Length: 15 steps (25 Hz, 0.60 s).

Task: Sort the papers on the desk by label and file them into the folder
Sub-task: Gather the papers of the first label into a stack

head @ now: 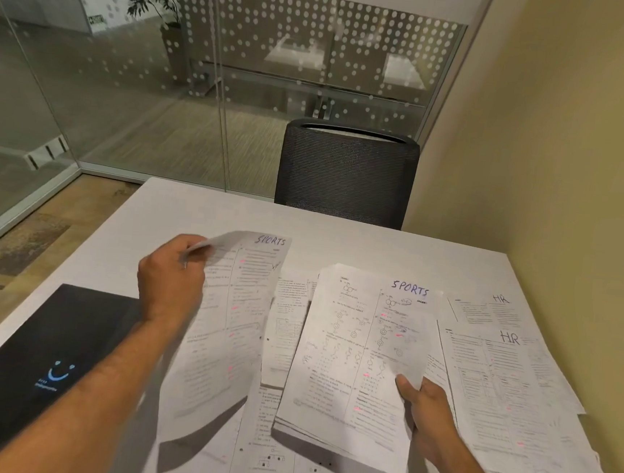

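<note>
Head view: the left hand (pixel 170 280) pinches a lifted white "SPORTS" sheet (pixel 235 320) in its fingers; the right hand (pixel 425 412) grips a "SPORTS" paper stack (pixel 357 353). Loose "HR" papers (pixel 496 350) crowd the white bench (pixel 340 239) rightward against the yellow wall (pixel 575 146). The black folder (pixel 47 356) lies left, near the bench edge; a dark mesh chair (pixel 346 171) stands beyond.

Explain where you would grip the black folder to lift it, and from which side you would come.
Grip the black folder at its bare far corner, coming from the desk's left edge. It lies flat and closed on the desk, so fingers must slide under an edge. The left hand, holding a SPORTS sheet, crosses above its right side, and loose papers begin there; the left side looks unobstructed.
</note>
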Tool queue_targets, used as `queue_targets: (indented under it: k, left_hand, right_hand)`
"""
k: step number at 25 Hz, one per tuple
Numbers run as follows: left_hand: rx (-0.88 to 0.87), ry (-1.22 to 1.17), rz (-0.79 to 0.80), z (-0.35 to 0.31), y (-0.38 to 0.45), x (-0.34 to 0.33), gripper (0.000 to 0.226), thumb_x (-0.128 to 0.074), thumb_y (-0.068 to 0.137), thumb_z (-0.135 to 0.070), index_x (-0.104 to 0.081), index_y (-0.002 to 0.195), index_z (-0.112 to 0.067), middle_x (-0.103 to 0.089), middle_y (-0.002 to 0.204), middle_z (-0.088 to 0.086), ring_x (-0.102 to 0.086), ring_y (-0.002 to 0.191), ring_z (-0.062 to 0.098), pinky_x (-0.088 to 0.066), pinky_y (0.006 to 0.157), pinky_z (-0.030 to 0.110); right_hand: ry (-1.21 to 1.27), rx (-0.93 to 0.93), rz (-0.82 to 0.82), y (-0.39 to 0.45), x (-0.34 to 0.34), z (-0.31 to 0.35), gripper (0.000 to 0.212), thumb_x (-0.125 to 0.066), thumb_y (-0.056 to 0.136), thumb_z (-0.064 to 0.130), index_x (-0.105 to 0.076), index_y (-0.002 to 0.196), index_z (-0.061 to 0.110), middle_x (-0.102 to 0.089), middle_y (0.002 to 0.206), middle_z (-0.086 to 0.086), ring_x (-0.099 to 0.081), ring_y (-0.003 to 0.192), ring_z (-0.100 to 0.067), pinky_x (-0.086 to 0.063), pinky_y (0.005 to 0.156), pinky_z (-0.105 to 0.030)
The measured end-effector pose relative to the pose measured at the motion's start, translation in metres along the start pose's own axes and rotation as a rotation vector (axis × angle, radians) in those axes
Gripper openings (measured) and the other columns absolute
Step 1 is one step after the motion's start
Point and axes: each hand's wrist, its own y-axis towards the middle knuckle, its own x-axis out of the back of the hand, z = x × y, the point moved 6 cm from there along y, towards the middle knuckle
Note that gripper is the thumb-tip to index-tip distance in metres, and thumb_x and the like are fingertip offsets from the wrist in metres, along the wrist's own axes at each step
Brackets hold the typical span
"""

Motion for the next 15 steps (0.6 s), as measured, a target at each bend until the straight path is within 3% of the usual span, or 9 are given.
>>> queue_targets:
  k: [3, 6, 9, 12, 14, 15]
  left_hand:
    - [-0.095, -0.045, -0.010, -0.028, 0.015, 0.012, 0.011, -0.071, 0.086, -0.009, -0.075, 0.092, -0.017, -0.068, 0.079, -0.008, -0.064, 0.078, 0.013, -0.045, 0.068, 0.016]
    - [-0.078, -0.202, 0.163, -0.040, 0.022, 0.011, 0.019, -0.075, 0.084, -0.011, -0.072, 0.087, -0.030, -0.071, 0.077, -0.020, -0.066, 0.077, -0.004, -0.051, 0.072, 0.011]
    - [0.088, -0.339, 0.310, -0.028, 0.013, -0.014, 0.016, -0.075, 0.084, -0.009, -0.072, 0.087, -0.025, -0.075, 0.079, -0.013, -0.070, 0.078, 0.010, -0.056, 0.073, 0.025]
    - [0.247, -0.352, 0.368, -0.003, -0.015, -0.051, 0.013, -0.072, 0.088, -0.013, -0.070, 0.099, -0.020, -0.076, 0.092, -0.004, -0.072, 0.089, 0.021, -0.058, 0.081, 0.036]
    - [0.362, -0.424, 0.396, 0.007, -0.038, -0.072, 0.015, -0.068, 0.092, -0.018, -0.066, 0.106, -0.022, -0.075, 0.100, 0.002, -0.072, 0.095, 0.024, -0.059, 0.085, 0.044]
    - [0.414, -0.480, 0.397, 0.006, -0.049, -0.079, 0.014, -0.066, 0.094, -0.016, -0.063, 0.105, -0.024, -0.074, 0.101, 0.003, -0.072, 0.095, 0.025, -0.060, 0.082, 0.043]
  right_hand:
    - [-0.016, 0.018, 0.009, -0.004, 0.001, 0.008, 0.018, -0.052, 0.100, 0.005, -0.066, 0.110, 0.005, -0.076, 0.100, -0.016, -0.073, 0.093, -0.035, -0.058, 0.075, -0.041]
    - [-0.052, 0.067, 0.015, -0.004, 0.001, 0.015, 0.022, -0.052, 0.100, 0.005, -0.065, 0.116, 0.000, -0.076, 0.103, -0.018, -0.072, 0.096, -0.036, -0.057, 0.083, -0.044]
    - [-0.044, 0.106, 0.090, -0.009, -0.008, 0.021, 0.024, -0.052, 0.099, 0.003, -0.064, 0.120, 0.002, -0.075, 0.107, -0.017, -0.072, 0.098, -0.034, -0.059, 0.083, -0.042]
    - [-0.034, 0.138, 0.232, -0.019, -0.032, 0.025, 0.028, -0.054, 0.096, -0.002, -0.063, 0.122, 0.000, -0.073, 0.113, -0.019, -0.071, 0.104, -0.035, -0.060, 0.085, -0.039]
    - [-0.066, 0.118, 0.302, -0.032, -0.049, 0.029, 0.022, -0.058, 0.093, -0.004, -0.067, 0.114, -0.004, -0.073, 0.107, -0.022, -0.073, 0.094, -0.033, -0.061, 0.077, -0.037]
    - [-0.083, 0.106, 0.319, -0.037, -0.055, 0.031, 0.014, -0.058, 0.093, -0.003, -0.069, 0.103, -0.005, -0.074, 0.096, -0.021, -0.074, 0.080, -0.027, -0.060, 0.067, -0.030]
